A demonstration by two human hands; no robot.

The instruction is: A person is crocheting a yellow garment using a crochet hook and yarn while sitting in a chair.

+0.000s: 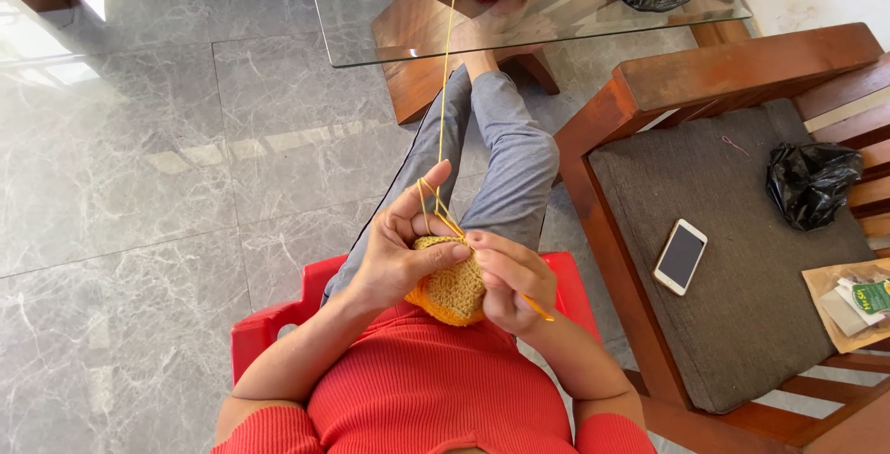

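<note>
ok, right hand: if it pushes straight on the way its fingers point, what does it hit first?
The right hand points left, so it would likely meet the yellow crochet piece it already touches, then the left hand behind it. Depth is unclear.

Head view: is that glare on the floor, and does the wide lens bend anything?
Head view: bright window glare washes out the marble floor at upper left; the glass table mirrors light; straight tile seams look slightly bowed; the hands and yellow crochet piece stay sharp.
</note>
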